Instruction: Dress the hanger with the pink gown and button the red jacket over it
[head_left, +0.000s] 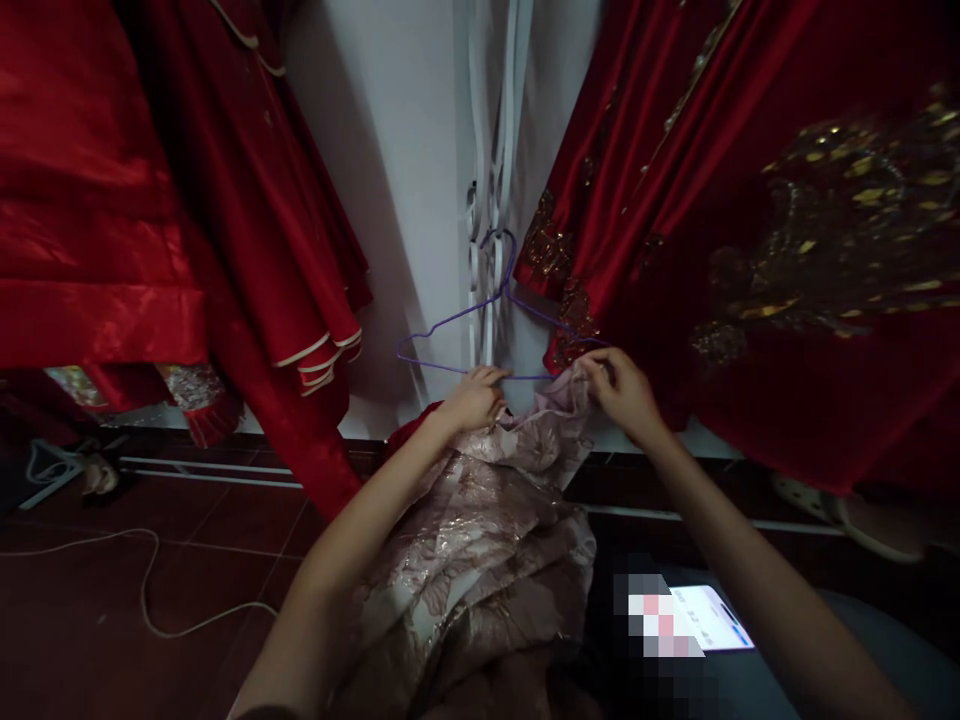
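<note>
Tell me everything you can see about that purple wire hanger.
The wire hanger is thin, purple, triangular with a curled hook, hanging by the white wall among white hangers. The left hand curls over its bottom bar; the right hand holds pink brocade fabric at its right shoulder, beside a red embroidered gown.

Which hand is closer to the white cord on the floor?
Left. The left hand is on the hanger, up and right of the cord; the right hand, pinching the dress, is farther right.
</note>
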